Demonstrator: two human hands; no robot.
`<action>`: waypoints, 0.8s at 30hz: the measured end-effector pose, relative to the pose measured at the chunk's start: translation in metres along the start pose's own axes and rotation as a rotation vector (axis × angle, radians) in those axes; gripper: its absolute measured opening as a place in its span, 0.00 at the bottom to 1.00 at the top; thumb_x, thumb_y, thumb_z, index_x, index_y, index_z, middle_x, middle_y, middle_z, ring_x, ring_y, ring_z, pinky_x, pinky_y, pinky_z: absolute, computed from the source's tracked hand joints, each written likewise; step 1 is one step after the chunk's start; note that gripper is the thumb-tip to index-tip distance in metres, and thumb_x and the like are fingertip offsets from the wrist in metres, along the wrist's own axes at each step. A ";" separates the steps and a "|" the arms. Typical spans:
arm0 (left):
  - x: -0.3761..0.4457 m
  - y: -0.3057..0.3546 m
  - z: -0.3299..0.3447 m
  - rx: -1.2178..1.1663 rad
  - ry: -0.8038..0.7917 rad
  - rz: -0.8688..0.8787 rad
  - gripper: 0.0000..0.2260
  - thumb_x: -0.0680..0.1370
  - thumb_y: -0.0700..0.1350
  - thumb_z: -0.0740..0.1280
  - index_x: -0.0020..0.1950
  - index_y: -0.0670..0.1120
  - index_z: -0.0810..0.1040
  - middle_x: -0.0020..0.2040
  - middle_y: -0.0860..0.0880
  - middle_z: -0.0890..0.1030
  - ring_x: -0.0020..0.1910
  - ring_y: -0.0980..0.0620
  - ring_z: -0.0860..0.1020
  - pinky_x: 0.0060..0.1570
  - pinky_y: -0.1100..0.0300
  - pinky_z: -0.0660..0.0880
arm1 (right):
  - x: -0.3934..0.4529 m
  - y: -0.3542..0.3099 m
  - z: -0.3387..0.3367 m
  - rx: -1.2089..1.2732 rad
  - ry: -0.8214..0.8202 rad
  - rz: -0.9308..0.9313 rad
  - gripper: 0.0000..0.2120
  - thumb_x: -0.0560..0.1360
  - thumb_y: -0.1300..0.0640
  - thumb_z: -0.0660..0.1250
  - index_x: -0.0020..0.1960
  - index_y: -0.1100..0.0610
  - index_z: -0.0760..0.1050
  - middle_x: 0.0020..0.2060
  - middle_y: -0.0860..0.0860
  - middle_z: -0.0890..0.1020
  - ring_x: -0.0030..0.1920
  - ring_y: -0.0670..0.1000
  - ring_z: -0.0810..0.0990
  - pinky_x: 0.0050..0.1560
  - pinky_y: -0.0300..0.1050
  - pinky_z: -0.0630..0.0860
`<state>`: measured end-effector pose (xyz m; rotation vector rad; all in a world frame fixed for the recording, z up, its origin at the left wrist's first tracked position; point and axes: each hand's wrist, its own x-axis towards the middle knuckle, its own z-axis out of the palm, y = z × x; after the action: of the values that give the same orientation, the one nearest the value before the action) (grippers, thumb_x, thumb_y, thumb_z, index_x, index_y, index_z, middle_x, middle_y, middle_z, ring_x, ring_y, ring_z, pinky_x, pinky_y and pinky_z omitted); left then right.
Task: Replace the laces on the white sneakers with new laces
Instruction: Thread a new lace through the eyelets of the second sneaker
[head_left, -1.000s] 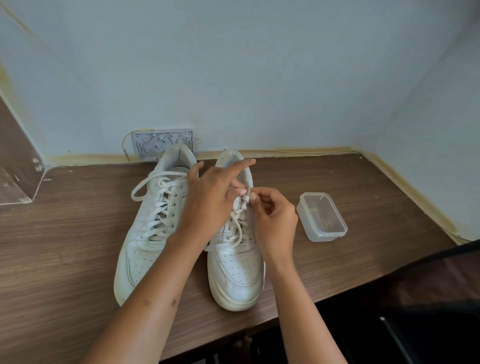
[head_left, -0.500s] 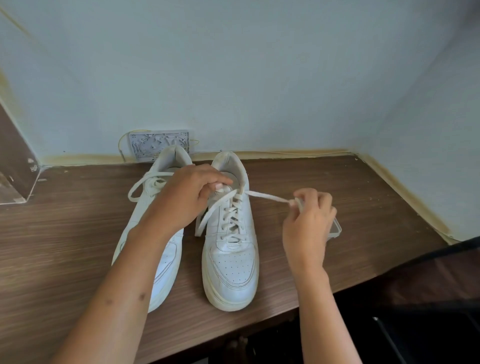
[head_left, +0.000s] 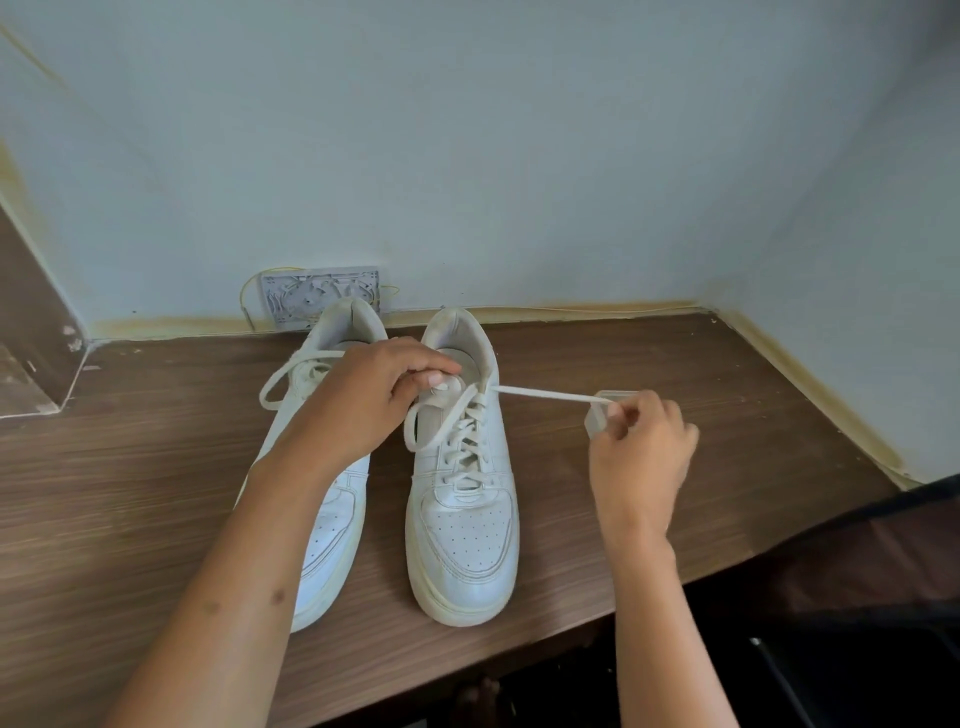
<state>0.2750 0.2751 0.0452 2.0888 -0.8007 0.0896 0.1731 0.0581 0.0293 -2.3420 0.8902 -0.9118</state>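
Two white sneakers stand side by side on the wooden desk (head_left: 156, 467), toes toward me. The right sneaker (head_left: 465, 525) carries a cream lace (head_left: 545, 395) whose right end runs taut out of a top eyelet. My right hand (head_left: 641, 457) pinches that end, well to the shoe's right. At the top of this sneaker's tongue, my left hand (head_left: 363, 400) grips the tongue, thumb curled in. The left sneaker (head_left: 332, 519) is partly hidden under my left forearm; its lace loops loose at the collar.
A small clear plastic box (head_left: 602, 410) sits behind my right hand, mostly hidden. A grey wall plate (head_left: 317, 296) with thin wires sits behind the shoes. Walls close the desk at the back and right. The desk's front edge runs just below the toes.
My right hand has drawn the lace end out to the right, away from the shoe, pulling it taut. My left hand dropped from the laces onto the tongue.
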 end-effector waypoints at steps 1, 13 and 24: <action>0.000 0.000 0.000 0.000 0.000 0.003 0.11 0.80 0.41 0.65 0.58 0.51 0.83 0.54 0.55 0.83 0.54 0.58 0.79 0.55 0.61 0.75 | 0.000 0.001 -0.001 -0.026 0.020 0.007 0.03 0.78 0.63 0.65 0.49 0.58 0.76 0.51 0.55 0.77 0.50 0.52 0.66 0.51 0.53 0.71; 0.000 -0.003 -0.003 0.135 0.087 0.049 0.07 0.73 0.40 0.75 0.47 0.51 0.85 0.43 0.55 0.85 0.43 0.57 0.80 0.77 0.59 0.48 | -0.027 -0.034 0.026 0.208 -0.230 -0.264 0.08 0.78 0.63 0.66 0.42 0.53 0.76 0.35 0.44 0.77 0.43 0.49 0.69 0.40 0.40 0.65; 0.001 -0.002 -0.006 0.191 0.111 0.018 0.04 0.73 0.43 0.75 0.47 0.48 0.86 0.41 0.51 0.84 0.41 0.52 0.80 0.73 0.67 0.46 | -0.008 -0.012 0.015 0.109 -0.185 -0.233 0.13 0.80 0.53 0.65 0.64 0.55 0.77 0.56 0.47 0.80 0.55 0.48 0.70 0.54 0.40 0.65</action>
<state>0.2784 0.2793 0.0478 2.2337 -0.7688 0.2998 0.1840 0.0747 0.0240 -2.4217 0.4893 -0.7930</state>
